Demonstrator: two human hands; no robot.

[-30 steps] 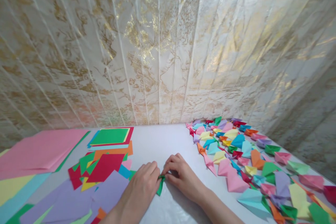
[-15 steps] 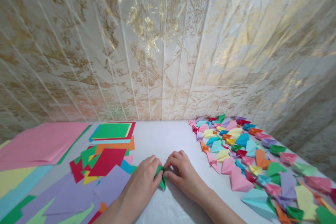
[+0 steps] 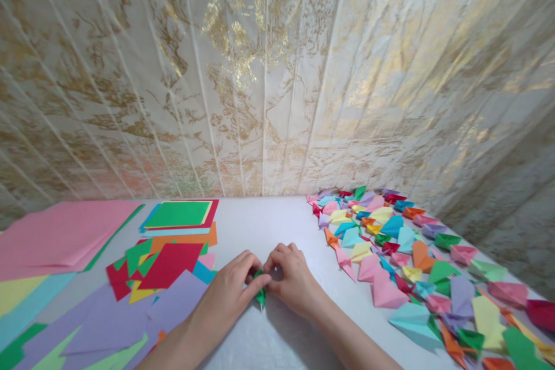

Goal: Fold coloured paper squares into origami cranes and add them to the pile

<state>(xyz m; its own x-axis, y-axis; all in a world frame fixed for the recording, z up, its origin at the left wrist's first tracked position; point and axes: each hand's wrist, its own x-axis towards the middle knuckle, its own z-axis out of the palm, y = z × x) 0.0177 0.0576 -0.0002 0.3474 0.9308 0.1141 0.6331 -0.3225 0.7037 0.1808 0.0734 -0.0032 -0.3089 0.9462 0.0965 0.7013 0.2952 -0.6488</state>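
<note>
Hands (image 3: 232,286) (image 3: 292,280) closer around green paper (image 3: 261,297)

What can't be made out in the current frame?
- Full shape of the green paper: head view, partly covered by the left hand.
- Whether the right hand grips that paper: head view, contact point small and obscured by the left hand.
- Full extent of the pink sheets: head view, cut off by the left edge.
- Exact folds of the far folded pieces: head view, too small and overlapping.
</note>
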